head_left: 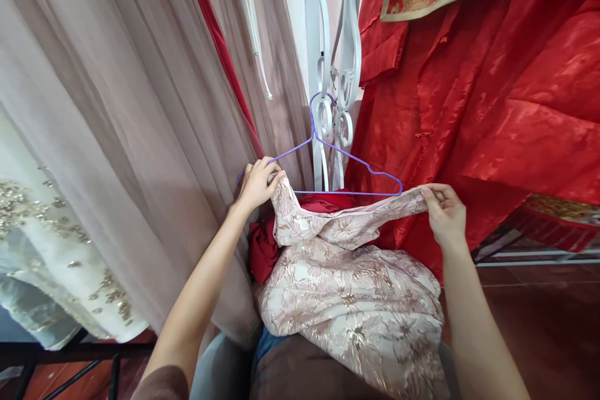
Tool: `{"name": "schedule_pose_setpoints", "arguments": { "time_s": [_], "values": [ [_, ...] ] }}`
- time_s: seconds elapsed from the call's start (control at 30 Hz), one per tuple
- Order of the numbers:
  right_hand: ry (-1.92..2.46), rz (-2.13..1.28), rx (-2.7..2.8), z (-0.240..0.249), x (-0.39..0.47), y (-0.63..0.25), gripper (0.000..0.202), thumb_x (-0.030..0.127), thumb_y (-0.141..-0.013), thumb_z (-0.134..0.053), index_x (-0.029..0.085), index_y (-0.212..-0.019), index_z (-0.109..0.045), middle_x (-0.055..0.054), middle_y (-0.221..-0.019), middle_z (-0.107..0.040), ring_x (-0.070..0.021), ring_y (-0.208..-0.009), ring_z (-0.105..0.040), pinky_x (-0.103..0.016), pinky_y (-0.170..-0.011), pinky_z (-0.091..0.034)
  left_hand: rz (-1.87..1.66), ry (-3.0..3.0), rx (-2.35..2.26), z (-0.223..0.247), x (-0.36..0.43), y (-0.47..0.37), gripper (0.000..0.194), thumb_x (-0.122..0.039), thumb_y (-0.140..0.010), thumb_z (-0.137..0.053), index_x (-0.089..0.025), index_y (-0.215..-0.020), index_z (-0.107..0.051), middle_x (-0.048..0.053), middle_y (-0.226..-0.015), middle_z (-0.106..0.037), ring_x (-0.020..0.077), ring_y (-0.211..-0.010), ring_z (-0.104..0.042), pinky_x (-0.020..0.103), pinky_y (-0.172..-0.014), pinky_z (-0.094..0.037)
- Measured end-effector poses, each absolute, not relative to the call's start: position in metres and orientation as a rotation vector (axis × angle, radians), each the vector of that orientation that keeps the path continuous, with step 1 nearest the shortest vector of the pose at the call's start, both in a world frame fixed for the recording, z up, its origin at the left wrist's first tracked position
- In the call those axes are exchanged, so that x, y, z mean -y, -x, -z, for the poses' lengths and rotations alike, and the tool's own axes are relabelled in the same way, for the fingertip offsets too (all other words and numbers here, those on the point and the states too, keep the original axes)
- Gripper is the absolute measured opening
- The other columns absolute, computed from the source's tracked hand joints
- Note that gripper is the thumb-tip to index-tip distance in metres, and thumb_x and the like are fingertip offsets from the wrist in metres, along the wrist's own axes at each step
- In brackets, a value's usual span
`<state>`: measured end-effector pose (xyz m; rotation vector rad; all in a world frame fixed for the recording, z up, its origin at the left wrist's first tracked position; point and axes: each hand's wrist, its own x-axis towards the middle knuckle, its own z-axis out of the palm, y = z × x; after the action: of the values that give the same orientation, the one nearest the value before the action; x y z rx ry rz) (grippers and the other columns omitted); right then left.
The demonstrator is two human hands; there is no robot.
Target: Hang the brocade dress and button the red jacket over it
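Observation:
A pale pink dress point(347, 287) with a metallic floral pattern lies over my lap, its top raised between my hands. My left hand point(259, 184) is closed on the dress's left strap, right by the left end of a purple hanger point(344, 151). Stretched out to the right, the other strap is pinched in my right hand point(445, 209). The hanger hangs by its hook from a white scrolled metal stand point(323, 114). Its right end is just above the right strap and looks bare. Whether the left strap is looped over the hanger is hidden by my fingers.
Sheer mauve fabric point(140, 106) hangs on the left, beside a white beaded garment point(70, 262). Red satin garments point(450, 106) with gold trim fill the right. Dark red cloth point(263, 250) is bunched behind the dress. A black metal frame point(112, 359) stands at lower left.

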<state>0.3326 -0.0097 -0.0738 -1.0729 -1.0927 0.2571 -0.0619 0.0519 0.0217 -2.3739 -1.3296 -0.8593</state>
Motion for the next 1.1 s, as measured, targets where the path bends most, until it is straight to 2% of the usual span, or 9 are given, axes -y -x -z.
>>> {"name": "schedule_pose_setpoints", "arguments": {
  "time_s": [0.17,0.3,0.53,0.67,0.73,0.83,0.97,1.1],
  "values": [
    [1.074,-0.266,1.119,0.066,0.007,-0.330,0.027,0.053,-0.077,-0.063,0.027,-0.082,-0.059,-0.006,-0.081,-0.070,-0.0263,-0.078,-0.067,-0.043,-0.072,-0.054,0.836,2.371,1.328,-0.022,-0.050,0.062,0.016,-0.032,-0.090,-0.047,-0.021,-0.091,-0.058,0.007,-0.105,-0.061,0.0246,-0.098,-0.055,0.038,-0.082,-0.036],
    [1.053,-0.230,1.234,0.036,-0.007,-0.311,0.026,0.051,-0.076,-0.065,0.025,-0.081,-0.060,-0.005,-0.082,-0.070,-0.0245,-0.081,-0.068,-0.040,-0.077,-0.054,0.840,2.387,1.330,-0.018,-0.045,0.056,0.018,-0.033,-0.091,-0.045,-0.021,-0.091,-0.058,0.007,-0.107,-0.060,0.0247,-0.099,-0.055,0.038,-0.082,-0.036],
    [1.218,-0.137,1.678,-0.005,-0.027,-0.280,0.022,0.045,-0.084,-0.057,0.025,-0.085,-0.065,-0.003,-0.084,-0.072,-0.0226,-0.081,-0.067,-0.034,-0.074,-0.051,0.933,2.409,1.343,-0.022,-0.031,0.052,0.018,-0.034,-0.090,-0.047,-0.021,-0.091,-0.059,0.008,-0.110,-0.059,0.0248,-0.101,-0.053,0.041,-0.089,-0.037],
    [1.285,-0.130,1.787,-0.002,-0.024,-0.282,0.020,0.041,-0.086,-0.053,0.024,-0.086,-0.062,-0.004,-0.084,-0.071,-0.0213,-0.076,-0.065,-0.032,-0.071,-0.049,1.324,2.288,1.280,-0.014,-0.025,0.067,0.013,-0.032,-0.088,-0.051,-0.020,-0.087,-0.057,0.009,-0.124,-0.052,0.0229,-0.112,-0.050,0.039,-0.098,-0.037],
    [1.281,-0.106,1.775,0.001,-0.024,-0.281,0.019,0.040,-0.087,-0.050,0.024,-0.084,-0.061,-0.005,-0.084,-0.070,-0.0216,-0.077,-0.064,-0.033,-0.073,-0.048,1.634,2.108,1.312,0.001,-0.021,0.081,0.012,-0.032,-0.089,-0.050,-0.020,-0.087,-0.054,0.009,-0.119,-0.054,0.0208,-0.114,-0.050,0.036,-0.099,-0.038],
    [1.270,-0.083,1.761,0.003,-0.028,-0.280,0.019,0.040,-0.088,-0.049,0.024,-0.084,-0.060,-0.006,-0.086,-0.070,-0.0224,-0.079,-0.064,-0.033,-0.075,-0.048,1.989,1.867,1.411,0.032,-0.018,0.107,0.016,-0.037,-0.089,-0.049,-0.020,-0.088,-0.051,0.009,-0.109,-0.058,0.0182,-0.106,-0.056,0.032,-0.093,-0.043],
    [1.246,-0.082,1.754,0.006,-0.033,-0.279,0.021,0.042,-0.088,-0.049,0.024,-0.085,-0.060,-0.006,-0.087,-0.069,-0.0226,-0.080,-0.063,-0.034,-0.076,-0.047,2.173,1.760,1.573,0.063,-0.015,0.131,0.027,-0.047,-0.084,-0.052,-0.021,-0.086,-0.051,0.006,-0.095,-0.062,0.0161,-0.092,-0.061,0.029,-0.085,-0.048],
    [1.231,-0.084,1.744,0.007,-0.033,-0.279,0.024,0.045,-0.088,-0.048,0.025,-0.085,-0.060,-0.005,-0.087,-0.069,-0.0224,-0.080,-0.063,-0.033,-0.075,-0.047,2.219,1.683,1.657,0.064,-0.019,0.133,0.032,-0.052,-0.080,-0.055,-0.021,-0.085,-0.052,0.003,-0.085,-0.062,0.0152,-0.083,-0.062,0.028,-0.079,-0.049]
  ]
}}
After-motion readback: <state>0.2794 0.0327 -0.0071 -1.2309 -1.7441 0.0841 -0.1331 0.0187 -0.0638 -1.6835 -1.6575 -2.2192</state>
